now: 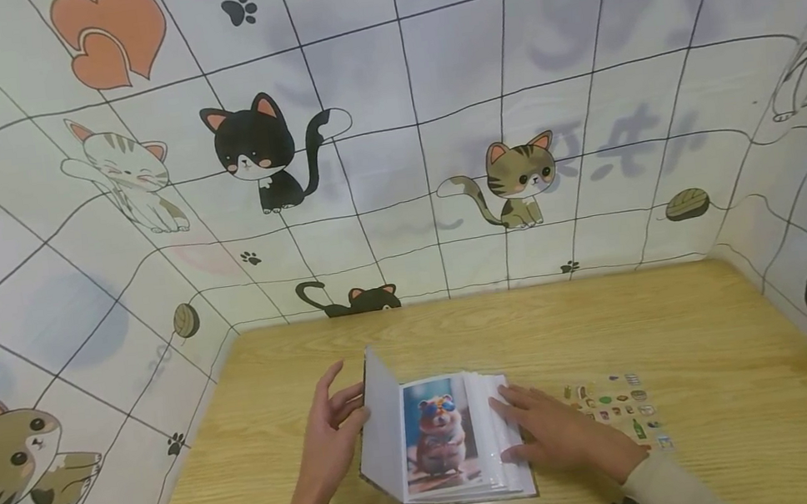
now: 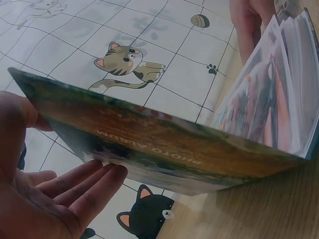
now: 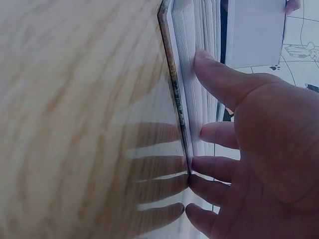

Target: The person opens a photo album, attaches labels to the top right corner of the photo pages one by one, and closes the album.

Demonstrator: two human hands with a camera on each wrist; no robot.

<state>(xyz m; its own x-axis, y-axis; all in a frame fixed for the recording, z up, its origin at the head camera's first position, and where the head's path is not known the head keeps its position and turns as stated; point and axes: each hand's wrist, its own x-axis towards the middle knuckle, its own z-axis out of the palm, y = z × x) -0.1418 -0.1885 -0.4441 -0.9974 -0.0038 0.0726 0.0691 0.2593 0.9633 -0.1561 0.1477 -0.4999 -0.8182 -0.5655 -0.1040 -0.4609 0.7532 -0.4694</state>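
A photo album (image 1: 384, 439) lies on the table with its front cover raised at the left. The first page shows a picture of a hamster in sunglasses (image 1: 438, 428). My left hand (image 1: 330, 439) holds the cover's free edge, thumb on the inner side and fingertips against the outside. In the left wrist view, the words "PHOTO ALBUM" show on the colourful cover (image 2: 149, 134). My right hand (image 1: 558, 433) rests at the album's right side, its fingers extended. In the right wrist view, its thumb touches the edges of the stacked pages (image 3: 185, 45).
A sheet of small food stickers (image 1: 624, 399) lies on the wooden table (image 1: 751, 377), partly under the right hand and forearm. Behind the table stands a white wall (image 1: 377, 163) with a grid and cartoon cats, and similar side walls flank it.
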